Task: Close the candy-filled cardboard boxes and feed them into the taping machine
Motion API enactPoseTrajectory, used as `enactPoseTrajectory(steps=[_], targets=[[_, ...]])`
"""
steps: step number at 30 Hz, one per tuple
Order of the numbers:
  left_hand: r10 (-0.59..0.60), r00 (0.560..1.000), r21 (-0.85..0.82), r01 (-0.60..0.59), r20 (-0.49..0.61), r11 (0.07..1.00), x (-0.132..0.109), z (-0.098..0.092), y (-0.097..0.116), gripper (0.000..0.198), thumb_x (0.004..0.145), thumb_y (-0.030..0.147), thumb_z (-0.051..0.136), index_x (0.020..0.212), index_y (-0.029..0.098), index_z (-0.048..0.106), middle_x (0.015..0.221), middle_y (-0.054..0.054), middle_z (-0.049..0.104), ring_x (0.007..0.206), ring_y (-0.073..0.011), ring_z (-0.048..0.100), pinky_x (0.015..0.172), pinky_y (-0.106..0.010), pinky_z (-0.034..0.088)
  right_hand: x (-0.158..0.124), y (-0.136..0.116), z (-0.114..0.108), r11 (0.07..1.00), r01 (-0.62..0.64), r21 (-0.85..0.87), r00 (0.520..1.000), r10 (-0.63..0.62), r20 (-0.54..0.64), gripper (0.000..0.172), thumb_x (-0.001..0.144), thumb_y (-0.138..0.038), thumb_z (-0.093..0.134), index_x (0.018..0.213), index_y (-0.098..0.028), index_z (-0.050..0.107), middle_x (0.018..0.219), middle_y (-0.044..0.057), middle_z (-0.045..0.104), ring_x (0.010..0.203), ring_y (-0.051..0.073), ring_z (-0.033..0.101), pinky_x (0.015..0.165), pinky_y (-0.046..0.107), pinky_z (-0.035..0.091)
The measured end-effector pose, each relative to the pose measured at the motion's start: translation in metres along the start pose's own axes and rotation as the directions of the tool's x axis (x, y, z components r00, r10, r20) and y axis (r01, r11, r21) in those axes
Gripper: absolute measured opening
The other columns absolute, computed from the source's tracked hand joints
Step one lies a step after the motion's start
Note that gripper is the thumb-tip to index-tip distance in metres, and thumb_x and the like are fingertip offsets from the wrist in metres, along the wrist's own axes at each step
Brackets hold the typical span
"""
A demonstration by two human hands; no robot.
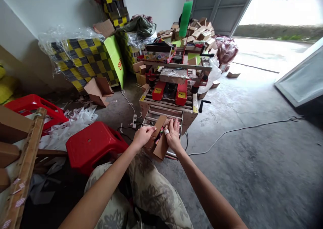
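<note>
A small brown cardboard box stands on the metal rollers in front of my knees, with its top flaps up. Through the gap between the flaps shows something colourful, too small to make out. My left hand is closed at the box's left side, thumb and forefinger pinching the edge of a flap. On the right flap lies my right hand, its fingers stretched out flat. A white wrap goes round one of its fingers.
Beyond the rollers stands a box-taping machine with a green tape roll. A red stool is at my left, near a wooden-edged table. Cardboard boxes pile up behind. A grey cable crosses the floor.
</note>
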State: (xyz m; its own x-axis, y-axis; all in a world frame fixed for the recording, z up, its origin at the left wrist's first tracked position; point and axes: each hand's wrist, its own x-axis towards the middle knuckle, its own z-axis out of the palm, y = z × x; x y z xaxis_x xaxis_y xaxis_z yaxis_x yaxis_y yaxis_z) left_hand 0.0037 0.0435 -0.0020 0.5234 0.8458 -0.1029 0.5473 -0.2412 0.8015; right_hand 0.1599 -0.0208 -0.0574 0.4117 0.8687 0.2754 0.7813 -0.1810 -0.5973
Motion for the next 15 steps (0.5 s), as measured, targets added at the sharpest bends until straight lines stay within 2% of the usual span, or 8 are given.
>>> enactPoseTrajectory(steps=[2, 3, 5, 7, 9, 13, 15], targets=[[-0.016, 1.0, -0.208, 0.017, 0.003, 0.978, 0.011, 0.005, -0.01, 0.032, 0.08, 0.046, 0.054, 0.092, 0.017, 0.062, 0.092, -0.006, 0.067, 0.087, -0.0188, 0.062, 0.077, -0.03, 0.047, 0.002, -0.005, -0.003, 0.999, 0.018, -0.049, 1.0, -0.018, 0.011, 0.058, 0.092, -0.033, 0.027, 0.145, -0.015, 0.013, 0.152, 0.013, -0.001, 0.138, 0.032, -0.004, 0.107, 0.058, 0.018], [-0.022, 0.999, -0.304, 0.03, 0.029, 0.952, 0.016, 0.01, -0.014, 0.033, 0.078, 0.041, 0.058, 0.1, 0.016, 0.058, 0.101, -0.008, 0.065, 0.091, -0.018, 0.061, 0.079, -0.03, 0.047, 0.002, -0.007, -0.005, 0.996, 0.024, -0.085, 1.0, -0.022, 0.018, 0.057, 0.092, -0.031, 0.028, 0.145, -0.013, 0.015, 0.152, 0.013, 0.0, 0.138, 0.032, -0.003, 0.108, 0.058, 0.018], [-0.041, 0.99, -0.453, 0.097, 0.131, 0.886, 0.023, 0.019, -0.019, 0.045, 0.075, 0.034, 0.062, 0.115, 0.016, 0.048, 0.115, -0.011, 0.06, 0.097, -0.0179, 0.06, 0.083, -0.032, 0.048, 0.002, -0.012, -0.008, 0.989, 0.031, -0.145, 0.999, -0.027, 0.028, 0.057, 0.091, -0.029, 0.03, 0.144, -0.011, 0.019, 0.151, 0.014, 0.001, 0.138, 0.034, -0.001, 0.108, 0.057, 0.019], [-0.043, 0.968, -0.543, 0.175, 0.247, 0.821, 0.028, 0.026, -0.019, 0.057, 0.073, 0.03, 0.064, 0.123, 0.017, 0.04, 0.119, -0.013, 0.058, 0.099, -0.0199, 0.06, 0.085, -0.036, 0.049, 0.003, -0.014, -0.009, 0.987, 0.036, -0.159, 0.999, -0.032, 0.03, 0.057, 0.09, -0.026, 0.031, 0.144, -0.011, 0.018, 0.151, 0.014, 0.0, 0.137, 0.034, -0.002, 0.108, 0.059, 0.019], [-0.023, 0.96, -0.539, 0.176, 0.279, 0.824, 0.031, 0.031, -0.018, 0.06, 0.072, 0.027, 0.065, 0.125, 0.016, 0.039, 0.117, -0.013, 0.059, 0.1, -0.022, 0.06, 0.087, -0.039, 0.048, 0.004, -0.012, -0.009, 0.99, 0.042, -0.136, 0.999, -0.039, 0.029, 0.058, 0.09, -0.025, 0.029, 0.145, -0.014, 0.014, 0.152, 0.012, -0.003, 0.137, 0.034, -0.004, 0.108, 0.06, 0.018], [0.006, 0.989, -0.393, 0.053, 0.148, 0.918, 0.031, 0.037, -0.018, 0.058, 0.073, 0.024, 0.063, 0.126, 0.018, 0.041, 0.119, -0.012, 0.059, 0.105, -0.0237, 0.057, 0.093, -0.042, 0.045, 0.004, -0.009, -0.008, 0.996, 0.036, -0.082, 0.999, -0.035, 0.019, 0.058, 0.092, -0.027, 0.026, 0.146, -0.019, 0.004, 0.152, 0.008, -0.009, 0.138, 0.032, -0.006, 0.108, 0.058, 0.017], [-0.008, 0.995, -0.303, 0.039, 0.101, 0.952, 0.029, 0.037, -0.019, 0.058, 0.074, 0.024, 0.062, 0.128, 0.019, 0.041, 0.119, -0.011, 0.059, 0.107, -0.0239, 0.056, 0.095, -0.042, 0.044, -0.004, -0.016, -0.009, 0.994, 0.037, -0.099, 0.999, -0.035, 0.022, 0.06, 0.092, -0.026, 0.026, 0.146, -0.02, -0.001, 0.151, 0.009, -0.009, 0.138, 0.033, -0.006, 0.107, 0.06, 0.017]])
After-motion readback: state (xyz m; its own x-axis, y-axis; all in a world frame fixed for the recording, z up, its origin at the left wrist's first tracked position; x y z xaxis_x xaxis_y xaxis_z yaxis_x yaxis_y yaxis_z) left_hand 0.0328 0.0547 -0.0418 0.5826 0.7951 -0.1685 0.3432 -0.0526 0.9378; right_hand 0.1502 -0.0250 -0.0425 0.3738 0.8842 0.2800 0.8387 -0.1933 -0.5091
